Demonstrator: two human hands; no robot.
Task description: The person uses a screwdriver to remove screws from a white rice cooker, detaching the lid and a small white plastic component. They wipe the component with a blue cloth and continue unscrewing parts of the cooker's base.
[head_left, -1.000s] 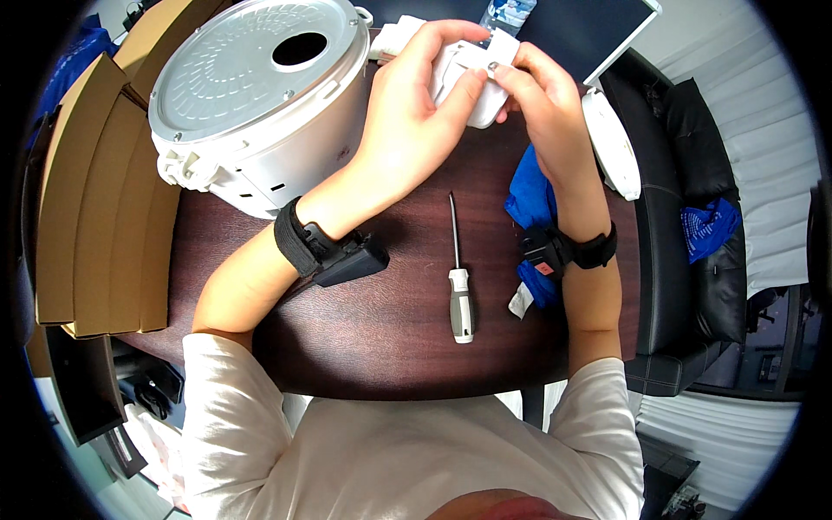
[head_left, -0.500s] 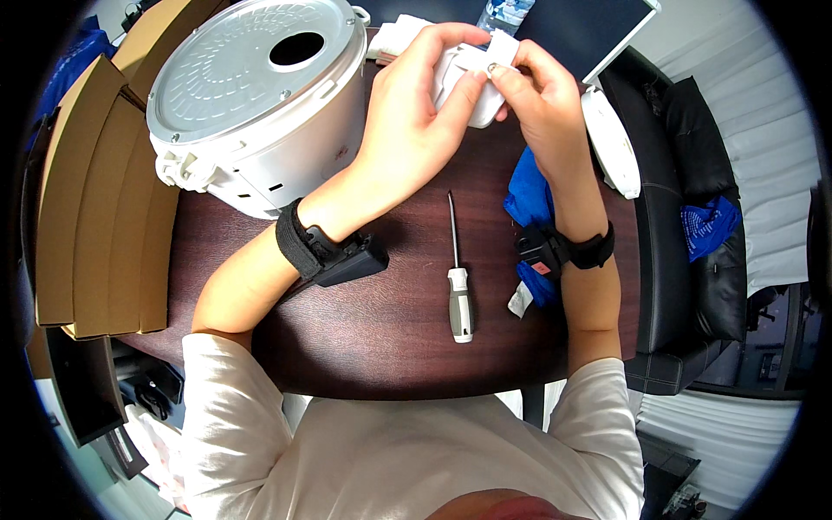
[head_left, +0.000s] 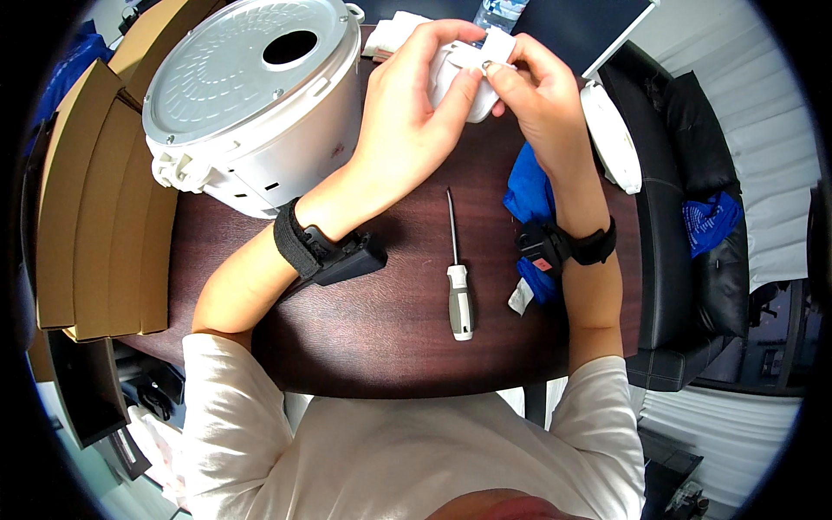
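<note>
Above the far part of the table, both hands hold a small white plastic part. My left hand is closed round its left side, thumb pressed on its face. My right hand pinches its right side, with a small metallic spot beside the thumb tip. Fingers cover much of the part. To the left, a large white appliance body, like a rice cooker, shows a grey metal plate with a dark round hole. A screwdriver with a grey and white handle lies nearer me, its shaft pointing away.
Brown cardboard stands along the left edge. A blue cloth lies under my right forearm. Past it rests a white curved panel. A water bottle and a folded white cloth are at the back. A black sofa borders the right.
Both hands keep their grip on the white part. The whole view has shifted very slightly; nothing on the table has visibly moved.
</note>
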